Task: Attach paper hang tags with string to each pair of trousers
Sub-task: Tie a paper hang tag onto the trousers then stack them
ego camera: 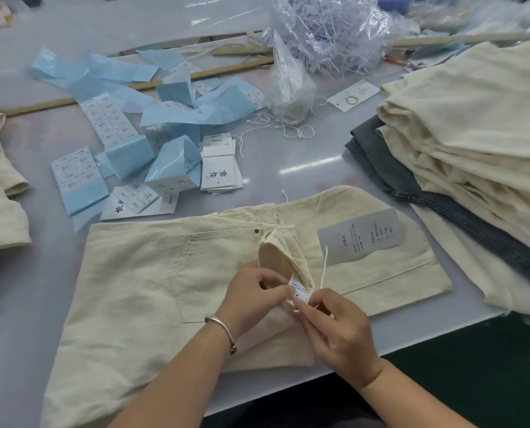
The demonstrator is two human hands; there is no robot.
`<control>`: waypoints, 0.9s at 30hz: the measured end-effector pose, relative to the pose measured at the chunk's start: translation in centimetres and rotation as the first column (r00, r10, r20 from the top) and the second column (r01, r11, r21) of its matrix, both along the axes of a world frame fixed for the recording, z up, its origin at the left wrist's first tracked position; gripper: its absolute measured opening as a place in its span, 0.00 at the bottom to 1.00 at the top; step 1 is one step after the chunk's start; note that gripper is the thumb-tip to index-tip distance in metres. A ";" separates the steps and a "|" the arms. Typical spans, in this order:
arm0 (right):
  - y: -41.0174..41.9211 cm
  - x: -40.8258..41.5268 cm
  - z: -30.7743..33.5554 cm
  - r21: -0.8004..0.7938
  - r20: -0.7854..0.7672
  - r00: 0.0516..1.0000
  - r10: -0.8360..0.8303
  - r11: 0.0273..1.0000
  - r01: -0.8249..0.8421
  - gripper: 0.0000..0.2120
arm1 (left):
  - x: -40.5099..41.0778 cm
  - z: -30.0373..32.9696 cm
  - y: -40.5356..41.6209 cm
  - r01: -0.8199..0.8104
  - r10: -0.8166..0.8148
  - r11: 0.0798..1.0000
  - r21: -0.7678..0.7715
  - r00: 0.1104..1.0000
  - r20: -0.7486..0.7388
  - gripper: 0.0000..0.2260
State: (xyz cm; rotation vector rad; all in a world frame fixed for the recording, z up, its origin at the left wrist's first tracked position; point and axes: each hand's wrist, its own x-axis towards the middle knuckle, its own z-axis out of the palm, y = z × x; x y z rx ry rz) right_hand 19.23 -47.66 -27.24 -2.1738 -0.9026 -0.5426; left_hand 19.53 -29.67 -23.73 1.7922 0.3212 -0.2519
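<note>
Two hands meet at lower centre: we see the left hand (pixel 251 291) pinching the care label (pixel 297 290) of the cream trousers (pixel 140 273) on the counter (pixel 288 168), the right hand (pixel 337 332) pinching the string (pixel 324 267). A grey hang tag (pixel 361 234) lies on the trousers, centre right.
</note>
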 end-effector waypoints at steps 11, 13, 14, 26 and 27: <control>0.3 0.8 1.3 0.205 -0.244 0.969 -0.050 0.973 0.102 0.07 | -0.1 0.1 0.5 -0.069 0.064 0.972 -0.224 0.998 -0.029 0.18; 0.3 1.9 2.5 0.264 -0.321 0.940 -0.116 0.942 0.206 0.07 | -0.4 0.2 0.5 -0.068 0.079 0.949 -0.309 0.997 0.026 0.26; 0.2 2.6 3.3 0.293 -0.349 0.927 -0.135 0.924 0.245 0.07 | -0.5 0.2 0.5 -0.056 0.083 0.942 -0.332 0.994 0.066 0.27; -1.8 9.7 8.3 -0.110 -0.453 0.888 -0.080 0.993 0.034 0.06 | 1.1 -0.1 -0.3 0.161 -0.285 0.838 0.522 0.944 0.166 0.36; -1.9 9.7 8.0 -0.158 -0.505 0.858 -0.095 0.987 0.016 0.06 | 1.4 -0.6 -0.6 0.188 -0.337 0.767 0.613 0.932 0.136 0.37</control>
